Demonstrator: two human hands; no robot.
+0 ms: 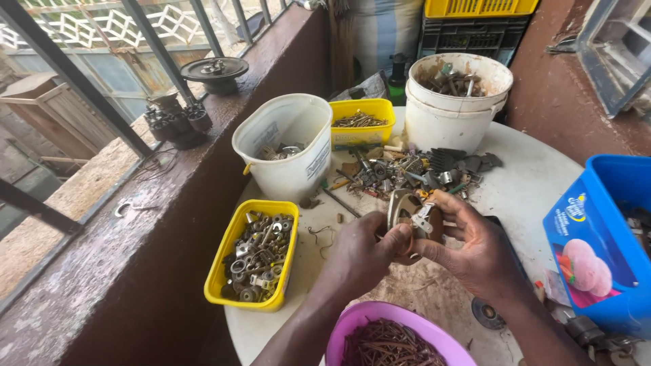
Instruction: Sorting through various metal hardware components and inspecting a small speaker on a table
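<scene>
— What's lying on the table (536,183)?

— I'm seeing a railing (81,74) and ledge (135,230) at left, then a yellow tub (253,254) of metal bits, white buckets (288,146), a scrap pile (407,169), and a blue box (600,237) cut off at right.

— Anything unclear?

— The pink bowl (380,335) is running off the bottom edge.

— The hands?

— My left hand (363,254) and right hand (471,247) are meeting over the table's middle, both pinching a small metal part (413,217) between fingertips.
</scene>
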